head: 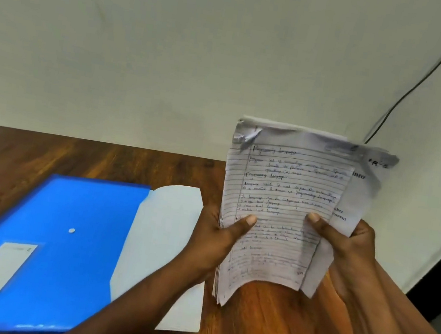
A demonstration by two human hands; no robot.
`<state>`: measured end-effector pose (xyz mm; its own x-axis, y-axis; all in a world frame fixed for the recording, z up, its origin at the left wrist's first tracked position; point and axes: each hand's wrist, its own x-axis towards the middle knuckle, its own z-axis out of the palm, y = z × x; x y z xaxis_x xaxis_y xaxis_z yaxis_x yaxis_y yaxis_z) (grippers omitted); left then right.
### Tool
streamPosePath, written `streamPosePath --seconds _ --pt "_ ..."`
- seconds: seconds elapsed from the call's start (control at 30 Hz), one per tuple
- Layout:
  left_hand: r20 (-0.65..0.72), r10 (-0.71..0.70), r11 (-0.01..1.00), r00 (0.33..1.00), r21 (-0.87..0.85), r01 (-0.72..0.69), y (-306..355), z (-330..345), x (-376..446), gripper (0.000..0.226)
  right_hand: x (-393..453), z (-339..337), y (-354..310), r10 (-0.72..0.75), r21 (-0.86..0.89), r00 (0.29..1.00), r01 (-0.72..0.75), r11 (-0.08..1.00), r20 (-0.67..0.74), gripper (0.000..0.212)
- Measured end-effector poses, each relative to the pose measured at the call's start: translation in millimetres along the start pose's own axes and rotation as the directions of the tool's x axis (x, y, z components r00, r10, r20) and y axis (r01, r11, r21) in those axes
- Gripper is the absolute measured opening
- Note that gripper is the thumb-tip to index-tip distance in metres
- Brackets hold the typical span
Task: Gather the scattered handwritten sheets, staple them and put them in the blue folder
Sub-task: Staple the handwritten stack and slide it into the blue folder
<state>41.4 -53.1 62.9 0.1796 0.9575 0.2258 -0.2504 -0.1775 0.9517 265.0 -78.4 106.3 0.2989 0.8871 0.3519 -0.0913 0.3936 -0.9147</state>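
Both hands hold one stack of handwritten sheets [287, 204] upright at the right of centre of the frame. The left hand [217, 240] grips the stack's left edge, thumb pressed across the front page and fingers hidden behind. The right hand [350, 241] grips the right edge in the same way, thumb on the front sheet. The sheets are ruled, covered in pen writing; their top corners are bent and crumpled, and some printed pages stick out behind on the right. The stack's lower edge hangs just above the bench [261, 328], not resting on it as far as can be told.

The bench is dark reddish-brown wood with visible grain, filling the lower half of the frame. At the lower left lies the blue folder [61, 243], flat on the bench, with its pale flap [159, 229] opened out to the right, a small white snap button and a white label on its front. Behind the bench stands a plain pale wall [174, 47]. A thin black cable [424, 79] runs down it at the upper right.
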Motion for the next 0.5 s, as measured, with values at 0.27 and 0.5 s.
streamPosePath --seconds 0.27,0.5 --pt "-0.054 0.013 0.966 0.998 0.260 0.001 -16 -8 -12 0.020 -22 6 31 0.106 -0.024 0.994 -0.106 0.994 0.011 0.028" --pt "-0.087 -0.030 0.961 0.996 0.271 0.053 -19 -12 -14 0.022 -25 9 45 0.150 -0.049 0.988 -0.148 0.988 0.038 0.028"
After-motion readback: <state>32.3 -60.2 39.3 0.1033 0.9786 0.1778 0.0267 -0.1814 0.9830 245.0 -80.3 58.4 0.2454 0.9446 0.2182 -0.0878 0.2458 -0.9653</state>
